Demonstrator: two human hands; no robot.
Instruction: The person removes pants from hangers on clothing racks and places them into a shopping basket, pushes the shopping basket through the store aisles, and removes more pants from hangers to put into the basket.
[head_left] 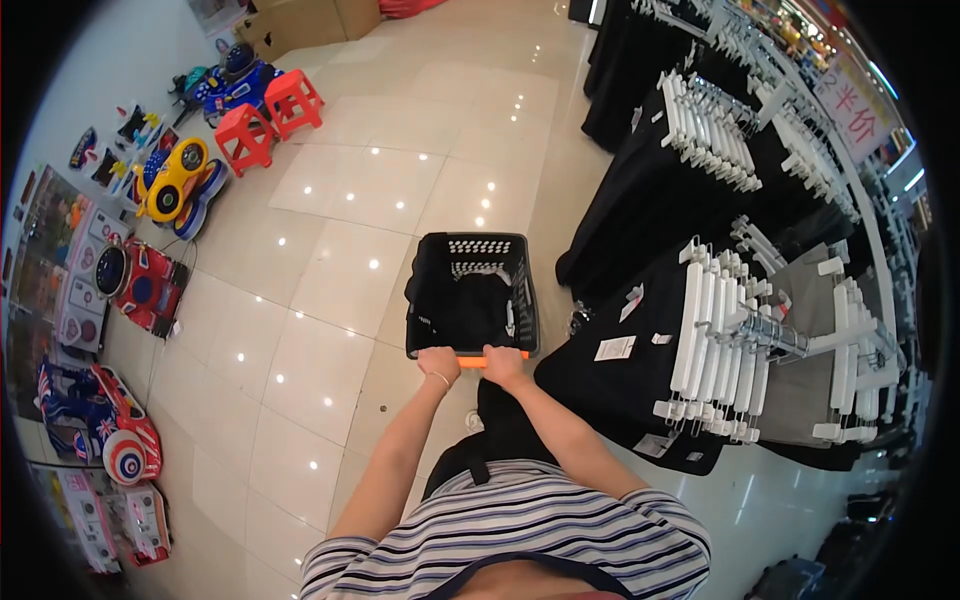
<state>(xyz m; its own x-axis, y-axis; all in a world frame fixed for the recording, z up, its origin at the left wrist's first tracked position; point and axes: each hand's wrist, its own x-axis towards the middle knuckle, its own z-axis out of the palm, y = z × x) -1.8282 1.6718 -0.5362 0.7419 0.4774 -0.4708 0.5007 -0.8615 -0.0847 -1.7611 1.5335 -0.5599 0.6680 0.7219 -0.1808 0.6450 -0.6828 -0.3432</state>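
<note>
Here, my left hand [438,364] and right hand [504,364] both grasp the orange handle [472,362] of the black basket [531,290], left of the hanging garments [590,390]; I should press evenly with both and guide it clear of these garments.

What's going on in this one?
A person's left hand and right hand both grip the orange handle of a black plastic shopping basket. Black fabric lies inside it. On the right, black garments hang from white clip hangers; on the left stand kiddie rides.
</note>
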